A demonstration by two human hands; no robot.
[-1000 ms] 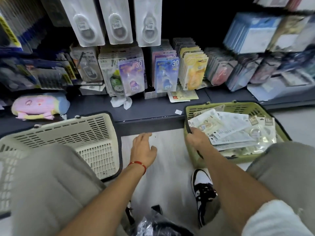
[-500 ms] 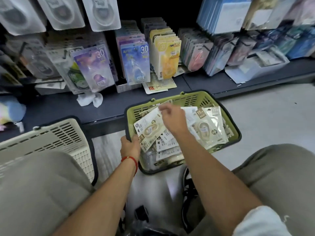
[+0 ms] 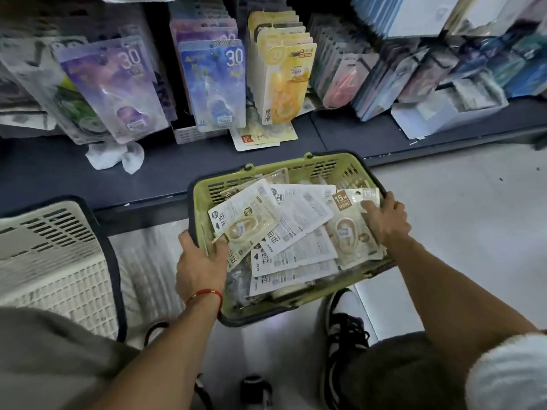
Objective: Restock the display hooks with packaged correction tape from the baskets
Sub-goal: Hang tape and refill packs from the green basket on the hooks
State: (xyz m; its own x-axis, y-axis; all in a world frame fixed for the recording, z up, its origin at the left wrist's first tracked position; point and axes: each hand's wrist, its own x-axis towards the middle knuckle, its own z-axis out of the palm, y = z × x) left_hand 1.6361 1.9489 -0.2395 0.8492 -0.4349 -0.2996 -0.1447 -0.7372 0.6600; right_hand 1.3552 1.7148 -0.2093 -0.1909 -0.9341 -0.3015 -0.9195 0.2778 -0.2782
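The left hand [image 3: 201,261] grips the near-left rim of the green basket [image 3: 299,170]. The right hand [image 3: 384,220] seems to curl over the far-right rim, fingers on a tape packet [image 3: 352,232] lying near-to-far just left of it.

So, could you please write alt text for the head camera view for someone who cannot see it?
A crouching person's left hand and right hand grip opposite rims of a green basket full of packaged correction tape on the floor. Behind it, display hooks hold hanging packs; a white basket sits at left.
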